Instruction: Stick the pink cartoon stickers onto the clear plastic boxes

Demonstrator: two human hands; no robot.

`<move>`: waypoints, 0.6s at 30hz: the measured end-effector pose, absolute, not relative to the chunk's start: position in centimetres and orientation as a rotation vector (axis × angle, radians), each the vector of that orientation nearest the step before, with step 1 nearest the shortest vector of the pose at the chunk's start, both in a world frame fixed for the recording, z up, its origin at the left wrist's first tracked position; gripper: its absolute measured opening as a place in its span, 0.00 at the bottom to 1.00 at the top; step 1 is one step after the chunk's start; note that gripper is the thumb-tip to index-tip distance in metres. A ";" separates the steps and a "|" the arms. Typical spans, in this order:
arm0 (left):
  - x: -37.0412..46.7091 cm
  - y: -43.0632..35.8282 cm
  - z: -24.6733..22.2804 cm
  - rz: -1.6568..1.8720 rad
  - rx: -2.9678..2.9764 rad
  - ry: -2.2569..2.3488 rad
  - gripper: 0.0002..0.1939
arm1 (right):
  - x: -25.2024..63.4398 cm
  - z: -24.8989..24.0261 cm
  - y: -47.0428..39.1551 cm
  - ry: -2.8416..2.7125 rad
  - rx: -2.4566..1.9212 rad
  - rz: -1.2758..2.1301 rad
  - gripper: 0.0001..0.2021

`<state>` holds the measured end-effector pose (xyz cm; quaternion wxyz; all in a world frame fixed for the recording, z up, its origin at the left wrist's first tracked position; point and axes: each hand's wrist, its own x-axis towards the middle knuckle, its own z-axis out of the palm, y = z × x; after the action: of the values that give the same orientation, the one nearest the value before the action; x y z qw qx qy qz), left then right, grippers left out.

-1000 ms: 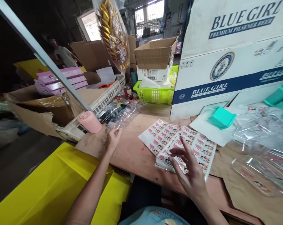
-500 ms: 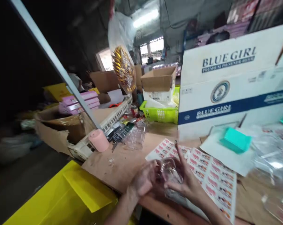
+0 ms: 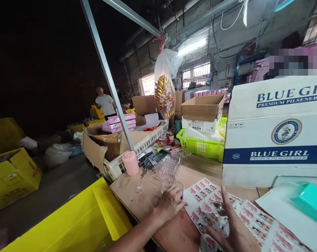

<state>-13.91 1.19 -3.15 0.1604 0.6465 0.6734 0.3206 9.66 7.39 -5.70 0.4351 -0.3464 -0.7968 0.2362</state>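
My left hand [image 3: 171, 202] is over the brown tabletop with its fingers curled round a clear plastic piece [image 3: 164, 186], whose rounded rim shows beyond the knuckles. To its right, my right hand [image 3: 235, 225] has a clear, shiny plastic piece [image 3: 216, 221] between thumb and fingers, with the index finger pointing up. The exact kind of either piece cannot be made out. Below and behind the right hand lie sticker sheets [image 3: 262, 213] with rows of pink and orange figures. Clear plastic trays [image 3: 169, 168] lie beyond my left hand.
A pink roll [image 3: 130, 163] and keys [image 3: 144, 172] stand near the table's left edge. A yellow box [image 3: 69, 224] is at lower left. Behind are a green basket [image 3: 202, 147] and a large white carton [image 3: 276, 136]. A teal box [image 3: 312, 203] sits right. A person [image 3: 105, 103] stands far off.
My hands were close together around clear plastic; now they are apart, the left further left and the right further right. The view has turned left and up, so the distant person shows.
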 end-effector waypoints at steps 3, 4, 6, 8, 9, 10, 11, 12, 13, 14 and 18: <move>-14.4 1.5 -3.2 0.997 1.717 1.837 0.10 | 7.9 -5.5 8.3 -2.112 -0.785 0.546 0.49; -14.7 1.5 -2.9 1.039 1.684 1.808 0.09 | 7.5 -5.2 8.5 -2.139 -0.771 0.517 0.48; -15.0 1.2 -2.2 1.150 1.581 1.759 0.05 | 7.5 -4.3 8.3 -2.146 -0.768 0.443 0.44; -15.3 0.8 -1.7 1.273 1.410 1.693 0.06 | 8.3 -2.9 7.2 -2.094 -0.796 0.448 0.42; -15.2 0.6 -1.7 1.319 1.313 1.645 0.10 | 8.9 -2.1 6.4 -2.053 -0.797 0.529 0.41; -15.1 0.4 -1.7 1.345 1.220 1.587 0.14 | 9.6 -1.2 5.5 -1.996 -0.780 0.679 0.42; -14.8 0.3 -1.8 1.353 1.144 1.530 0.17 | 10.3 -0.3 4.5 -1.935 -0.754 0.900 0.41; -14.2 0.1 -1.8 1.359 1.072 1.469 0.19 | 10.9 0.4 3.5 -1.850 -0.696 1.159 0.39; -13.5 -0.1 -1.8 1.370 0.985 1.384 0.19 | 11.5 1.1 2.5 -1.744 -0.632 1.412 0.38; -12.5 -0.3 -1.7 1.384 0.884 1.276 0.19 | 12.1 1.5 1.5 -1.622 -0.566 1.637 0.36; -7.9 -1.5 -0.9 1.396 0.531 0.856 0.15 | 13.8 1.2 -2.1 -1.180 -0.431 2.105 0.35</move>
<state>-7.94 -1.50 -0.86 0.6518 0.2337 0.3772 0.6150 13.83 -2.06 1.23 0.3382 -0.1656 -0.4531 0.8080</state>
